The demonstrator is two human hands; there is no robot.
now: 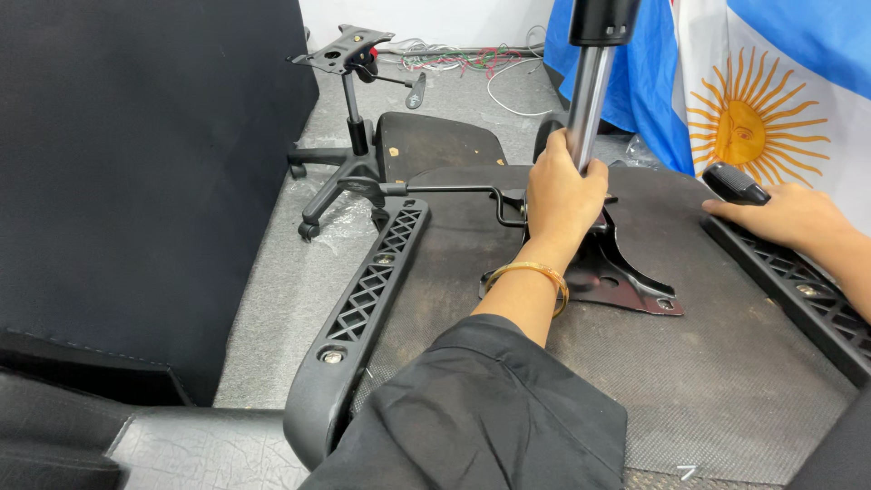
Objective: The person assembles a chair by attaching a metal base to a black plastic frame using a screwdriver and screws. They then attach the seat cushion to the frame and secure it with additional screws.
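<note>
Grey carpet flooring bears an upturned black office chair seat (726, 399) with black plastic lattice armrests (367, 290). At its middle, the left hand (562, 195) is wrapped tight around a shiny chrome gas-lift cylinder (588, 100) standing upright in the black metal tilt mechanism plate (626, 272), while the right hand (794, 218) rests flat, fingers together, on the far armrest (798, 281). Beyond stands a second black star chair base (349, 163), with a blue-and-white sun flag (771, 100) behind.

The pole (588, 100) in the left hand (561, 195) is shiny silver with a black top, and below that hand the metal plate (626, 272) is glossy black on a dark grey woven seat bottom (717, 381). A gold bangle (531, 272) rings the wrist above a black sleeve (481, 417). Beyond the right hand (789, 218) hangs a flag (771, 82) in sky blue and white with a golden-orange sun.
</note>
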